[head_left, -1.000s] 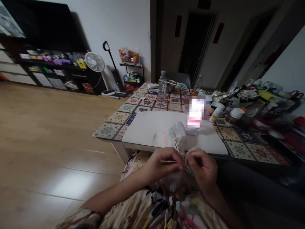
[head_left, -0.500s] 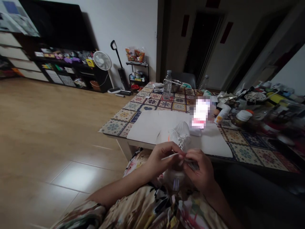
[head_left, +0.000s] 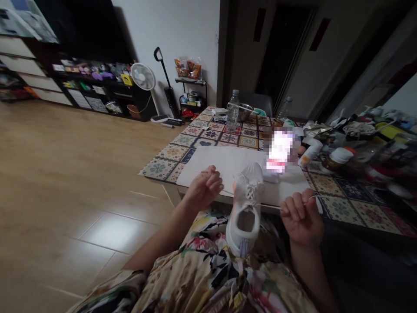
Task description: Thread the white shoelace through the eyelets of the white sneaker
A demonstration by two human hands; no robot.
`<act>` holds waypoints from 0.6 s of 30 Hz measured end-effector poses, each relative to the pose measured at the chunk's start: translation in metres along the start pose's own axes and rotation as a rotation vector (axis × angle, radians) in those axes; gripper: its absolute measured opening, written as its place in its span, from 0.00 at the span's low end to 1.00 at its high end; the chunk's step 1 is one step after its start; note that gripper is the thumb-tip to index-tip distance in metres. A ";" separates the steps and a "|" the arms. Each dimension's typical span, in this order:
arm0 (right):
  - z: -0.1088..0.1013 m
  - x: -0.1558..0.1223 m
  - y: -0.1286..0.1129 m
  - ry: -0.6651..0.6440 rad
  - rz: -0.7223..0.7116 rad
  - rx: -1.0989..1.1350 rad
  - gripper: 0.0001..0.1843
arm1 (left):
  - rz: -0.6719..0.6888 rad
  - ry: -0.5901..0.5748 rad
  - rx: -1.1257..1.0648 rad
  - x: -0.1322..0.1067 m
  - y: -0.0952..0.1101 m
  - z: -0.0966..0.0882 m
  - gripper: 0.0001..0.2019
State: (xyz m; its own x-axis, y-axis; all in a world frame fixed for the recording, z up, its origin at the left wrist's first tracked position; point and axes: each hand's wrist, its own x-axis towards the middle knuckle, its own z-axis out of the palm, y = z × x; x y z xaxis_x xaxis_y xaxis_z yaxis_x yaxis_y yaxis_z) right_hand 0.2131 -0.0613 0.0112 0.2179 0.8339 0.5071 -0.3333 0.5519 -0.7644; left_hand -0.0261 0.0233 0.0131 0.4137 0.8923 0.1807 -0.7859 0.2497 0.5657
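A white sneaker (head_left: pixel 246 208) rests on my lap in flowered cloth, toe against the table edge, its opening facing me. My left hand (head_left: pixel 203 189) is closed on one end of the white shoelace (head_left: pixel 228 191), pulled out to the left of the shoe. My right hand (head_left: pixel 301 215) is closed on the other lace end, pulled out to the right. Both lace ends run taut from the eyelets.
A low table with a patterned tile cloth (head_left: pixel 163 165) carries a white paper sheet (head_left: pixel 224 163), water bottles (head_left: pixel 232 111), a bowl and many jars and tubes (head_left: pixel 339 156) at the right. Wooden floor lies left; a fan (head_left: pixel 142 77) and shelves stand by the wall.
My hands were together over the shoe, working the lace. Now they have moved apart, left and right, drawing the lace ends tight, and the whole shoe shows.
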 end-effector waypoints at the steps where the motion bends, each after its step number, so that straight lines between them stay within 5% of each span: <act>1: -0.008 0.002 -0.001 -0.040 0.009 0.029 0.15 | 0.009 -0.021 0.020 0.001 0.005 -0.008 0.10; 7: -0.033 0.002 0.004 -0.352 0.038 -0.177 0.21 | -0.110 -0.162 0.494 -0.003 0.008 -0.030 0.19; 10: -0.020 -0.001 0.004 -0.424 0.038 -0.553 0.27 | -0.193 -0.235 0.838 -0.006 0.002 -0.019 0.21; 14: -0.003 -0.006 -0.001 -0.482 0.093 -0.939 0.20 | -0.136 -0.289 1.436 -0.008 0.001 0.000 0.19; 18: -0.003 -0.009 -0.004 -0.446 0.093 -1.079 0.14 | -0.208 -0.352 1.557 -0.009 0.003 0.002 0.14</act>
State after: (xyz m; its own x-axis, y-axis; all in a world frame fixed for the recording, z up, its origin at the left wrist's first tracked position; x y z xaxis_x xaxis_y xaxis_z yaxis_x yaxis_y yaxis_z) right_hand 0.2151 -0.0709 0.0084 -0.1792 0.9148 0.3620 0.6667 0.3835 -0.6391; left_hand -0.0315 0.0159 0.0149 0.7006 0.7123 0.0426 0.4122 -0.4527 0.7907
